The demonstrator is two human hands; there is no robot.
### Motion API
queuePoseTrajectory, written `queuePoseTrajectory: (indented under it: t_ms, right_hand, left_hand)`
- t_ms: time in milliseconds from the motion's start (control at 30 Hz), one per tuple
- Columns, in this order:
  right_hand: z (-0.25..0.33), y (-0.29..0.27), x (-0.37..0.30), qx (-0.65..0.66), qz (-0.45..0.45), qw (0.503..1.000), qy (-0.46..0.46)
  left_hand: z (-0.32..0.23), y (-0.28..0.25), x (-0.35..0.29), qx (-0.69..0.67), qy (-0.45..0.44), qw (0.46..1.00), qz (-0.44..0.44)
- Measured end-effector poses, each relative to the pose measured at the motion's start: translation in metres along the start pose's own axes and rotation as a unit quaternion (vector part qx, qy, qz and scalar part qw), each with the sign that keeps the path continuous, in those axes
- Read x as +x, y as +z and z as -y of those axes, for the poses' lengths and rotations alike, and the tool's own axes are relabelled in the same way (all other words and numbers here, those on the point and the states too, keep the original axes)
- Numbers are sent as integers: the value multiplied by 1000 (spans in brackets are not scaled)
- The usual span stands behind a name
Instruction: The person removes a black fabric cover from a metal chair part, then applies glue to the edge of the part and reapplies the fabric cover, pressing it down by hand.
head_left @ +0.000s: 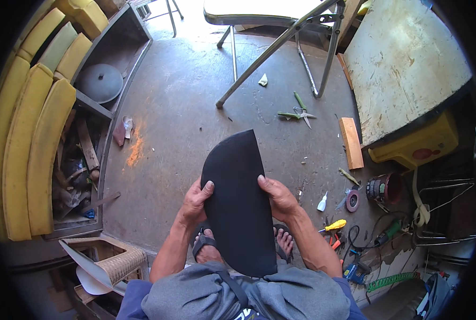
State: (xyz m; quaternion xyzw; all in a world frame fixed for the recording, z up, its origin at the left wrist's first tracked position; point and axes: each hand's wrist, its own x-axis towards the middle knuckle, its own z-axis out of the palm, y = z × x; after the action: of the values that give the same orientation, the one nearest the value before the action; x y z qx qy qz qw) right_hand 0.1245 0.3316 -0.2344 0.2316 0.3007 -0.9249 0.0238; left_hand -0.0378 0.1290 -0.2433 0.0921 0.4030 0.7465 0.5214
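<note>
A flat black panel (238, 197), straight along its right side and curved along its left, is held up in front of my knees. My left hand (196, 200) grips its left edge, thumb on the face and fingers behind it. On the opposite edge my right hand (278, 198) holds it the same way. The panel's lower end reaches my lap, and its pointed top tilts away from me. What lies behind the panel is hidden. My sandalled feet show on either side of it.
Green-handled snips (297, 113) lie ahead under a metal-legged chair (272, 21). To the right are a wood block (351, 143), a small white bottle (322, 202), a yellow screwdriver (336, 225), a tin can (383, 189) and a power tool (390, 232). Yellow cushions (25, 144) and a shelf (97, 112) stand left.
</note>
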Motion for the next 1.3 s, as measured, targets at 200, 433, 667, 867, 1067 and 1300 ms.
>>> queuePoseTrajectory:
  t_ms: [200,433,667,867,1067,1300]
  right_hand:
    - [0,-3,10,186,41,982,-6]
    - [12,4,14,147,18,987,-61]
    - [22,14,5,39,-49,988,-143]
    - [13,40,12,-226,-68,955,-180]
    - [26,41,46,-320,4,940,-115]
    - [10,-7,68,-497,53,860,100]
  left_hand:
    - [7,-15,-4,-20,-22,1000,8]
    - [10,-17,-2,-69,-42,996,25]
    - [5,-6,-10,-55,-24,998,-10]
    - [-34,-27,-14,75,-3,994,76]
    - [-128,20,46,515,-22,854,76]
    - [-14,-30,-3,303,-122,943,-64]
